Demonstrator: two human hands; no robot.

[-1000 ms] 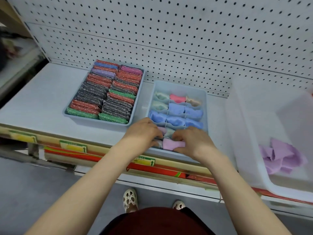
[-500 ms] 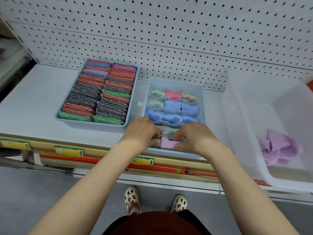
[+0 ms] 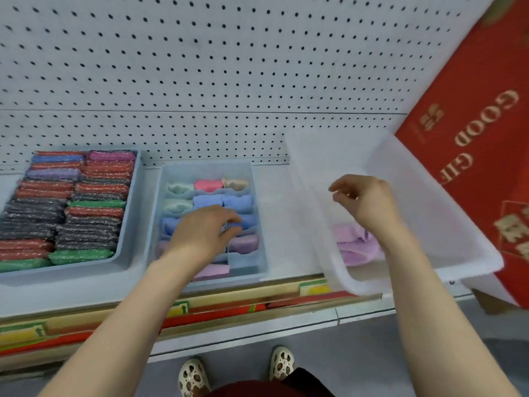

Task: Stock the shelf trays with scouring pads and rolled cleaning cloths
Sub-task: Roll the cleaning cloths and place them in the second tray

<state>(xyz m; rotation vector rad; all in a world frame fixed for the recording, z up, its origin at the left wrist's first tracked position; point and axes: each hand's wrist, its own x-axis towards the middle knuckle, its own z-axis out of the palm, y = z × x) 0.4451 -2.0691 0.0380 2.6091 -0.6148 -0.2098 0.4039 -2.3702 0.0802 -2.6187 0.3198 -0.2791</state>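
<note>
A pale blue divided tray (image 3: 259,247) on the shelf holds rolled cloths (image 3: 237,202) in mint, pink, beige, blue and lilac. My left hand (image 3: 204,233) rests over its middle cells, fingers bent down among the rolls; whether it grips one is hidden. My right hand (image 3: 363,200) hovers empty, fingers apart, above a clear plastic bin (image 3: 429,247) that holds loose lilac cloths (image 3: 353,243). To the left, a blue tray (image 3: 128,247) is packed with sparkly scouring pads (image 3: 94,213) in red, grey, green, blue and purple.
White pegboard (image 3: 229,67) backs the shelf. A red gift box (image 3: 472,138) leans at the right, against the bin. The shelf's front edge (image 3: 257,299) carries price labels. My feet in white shoes (image 3: 282,363) stand on the grey floor below.
My right hand left the front of the divided tray and moved right, over the clear bin. My left hand shifted deeper into the tray. The view swung right, showing the red box.
</note>
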